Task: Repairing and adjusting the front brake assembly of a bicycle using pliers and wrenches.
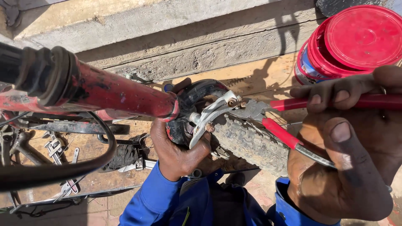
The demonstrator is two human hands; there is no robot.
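The right hand [356, 146] is closed around the red handles of a pair of pliers [268, 117], whose jaws bite at the bolt on the silver brake caliper [211, 115]. The left hand [178, 152] wraps around the caliper's lower arm and the fork end, holding it against the knobby tyre [247, 142]. The caliper sits just below the red fork leg [121, 94], over the tyre tread. Exactly what the plier jaws pinch, a nut or a cable end, is hard to tell from here. To do this well, the pliers should stay square on the fastener while the left hand keeps the caliper arm pressed firm, so nothing slips. A red-lidded bucket [360, 37] stands on the concrete behind.
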